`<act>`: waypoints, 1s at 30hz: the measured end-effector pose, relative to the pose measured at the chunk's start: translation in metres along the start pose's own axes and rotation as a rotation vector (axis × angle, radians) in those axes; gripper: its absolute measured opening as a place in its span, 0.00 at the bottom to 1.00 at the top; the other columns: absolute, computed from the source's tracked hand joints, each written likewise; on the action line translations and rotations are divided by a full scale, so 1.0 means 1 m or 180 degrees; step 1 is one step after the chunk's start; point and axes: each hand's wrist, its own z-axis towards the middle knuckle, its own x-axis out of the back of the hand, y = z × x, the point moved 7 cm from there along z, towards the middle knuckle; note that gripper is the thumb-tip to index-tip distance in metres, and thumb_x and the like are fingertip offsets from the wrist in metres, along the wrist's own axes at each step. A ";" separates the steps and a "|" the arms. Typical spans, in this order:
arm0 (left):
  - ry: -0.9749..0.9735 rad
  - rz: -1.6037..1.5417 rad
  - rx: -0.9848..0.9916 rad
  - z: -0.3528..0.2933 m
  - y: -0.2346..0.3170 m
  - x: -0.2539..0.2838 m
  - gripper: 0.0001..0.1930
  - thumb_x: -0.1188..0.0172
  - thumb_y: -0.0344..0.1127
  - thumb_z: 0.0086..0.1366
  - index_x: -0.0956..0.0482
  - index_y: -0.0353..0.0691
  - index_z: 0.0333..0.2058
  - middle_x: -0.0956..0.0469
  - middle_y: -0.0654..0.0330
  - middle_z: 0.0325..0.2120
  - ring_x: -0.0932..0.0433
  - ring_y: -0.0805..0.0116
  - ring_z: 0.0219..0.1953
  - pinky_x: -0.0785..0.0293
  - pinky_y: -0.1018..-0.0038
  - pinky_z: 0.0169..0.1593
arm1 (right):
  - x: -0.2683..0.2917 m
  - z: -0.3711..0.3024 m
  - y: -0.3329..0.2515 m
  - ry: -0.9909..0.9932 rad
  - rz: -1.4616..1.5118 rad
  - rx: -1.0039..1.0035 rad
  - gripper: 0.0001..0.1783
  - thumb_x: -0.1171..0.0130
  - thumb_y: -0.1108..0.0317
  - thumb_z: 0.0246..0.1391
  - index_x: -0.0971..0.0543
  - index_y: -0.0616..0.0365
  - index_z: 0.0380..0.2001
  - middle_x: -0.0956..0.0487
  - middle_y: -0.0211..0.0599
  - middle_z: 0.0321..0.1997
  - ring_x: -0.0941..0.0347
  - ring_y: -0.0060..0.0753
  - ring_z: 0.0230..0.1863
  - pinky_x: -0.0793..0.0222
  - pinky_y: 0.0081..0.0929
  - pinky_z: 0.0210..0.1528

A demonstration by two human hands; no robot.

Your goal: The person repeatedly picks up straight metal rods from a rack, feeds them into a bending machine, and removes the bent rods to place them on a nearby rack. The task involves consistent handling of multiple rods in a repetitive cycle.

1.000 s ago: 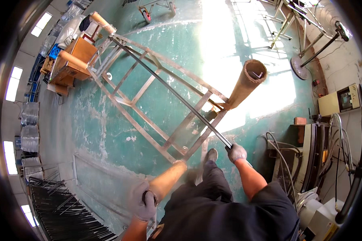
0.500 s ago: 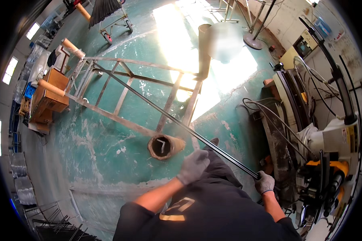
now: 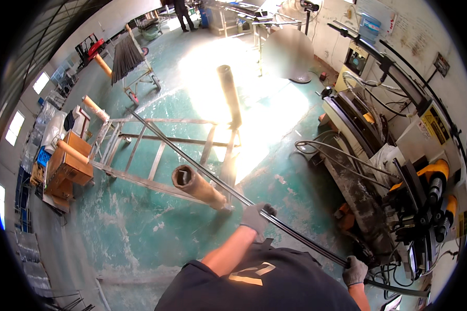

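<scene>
A few long, thin metal rods [image 3: 306,238], held close together, run diagonally from the far left to my right side. My left hand [image 3: 255,217], in a grey work glove, is closed around them in front of my body. Farther down, toward their near end, my gloved right hand [image 3: 355,271] grips the same rods. Beyond my hands, the rods pass above a low metal frame cart [image 3: 153,163] standing on the floor. A brown cardboard tube [image 3: 205,192] is upright on the cart's near corner, just left of the rods.
A second tube [image 3: 229,98] rises from the cart's far corner. Close on my right stands a machine [image 3: 399,135] with looping hoses and orange-black parts. A rack of dark rods [image 3: 125,59] and a wooden cabinet [image 3: 67,166] are at left. A person [image 3: 182,14] stands far back.
My left hand has come onto the rods and closed around them; before, it was beside them. My right hand still holds them. The view has tilted up, showing more of the far room.
</scene>
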 end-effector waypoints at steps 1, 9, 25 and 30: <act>-0.0044 0.0130 -0.0135 -0.010 -0.009 -0.025 0.07 0.44 0.29 0.73 0.24 0.30 0.42 0.22 0.52 0.35 0.20 0.52 0.39 0.20 0.50 0.52 | -0.006 -0.019 0.032 0.0052 0.0045 -0.0121 0.08 0.35 0.69 0.48 0.19 0.48 0.35 0.19 0.46 0.27 0.20 0.56 0.34 0.27 0.53 0.38; -0.1824 0.0762 -0.1091 -0.098 0.012 -0.255 0.07 0.47 0.32 0.79 0.26 0.37 0.49 0.21 0.58 0.35 0.21 0.64 0.40 0.19 0.60 0.50 | 0.007 -0.150 0.245 0.0406 0.0097 -0.1294 0.12 0.35 0.75 0.47 0.19 0.53 0.38 0.18 0.48 0.38 0.24 0.60 0.47 0.30 0.54 0.50; -0.2117 0.1940 -0.0234 -0.060 -0.294 -0.392 0.13 0.45 0.38 0.79 0.26 0.36 0.53 0.22 0.59 0.37 0.22 0.62 0.41 0.23 0.53 0.61 | 0.035 -0.074 0.241 0.3635 0.8322 -0.2457 0.15 0.45 0.75 0.62 0.26 0.70 0.51 0.21 0.52 0.52 0.21 0.54 0.54 0.21 0.51 0.62; -0.2613 0.1965 0.0554 -0.011 -0.340 -0.445 0.13 0.45 0.37 0.78 0.24 0.34 0.52 0.21 0.57 0.39 0.20 0.57 0.45 0.26 0.50 0.65 | 0.040 -0.032 0.278 0.4838 0.7310 -0.2979 0.06 0.46 0.80 0.68 0.26 0.67 0.46 0.19 0.48 0.45 0.18 0.50 0.47 0.15 0.47 0.55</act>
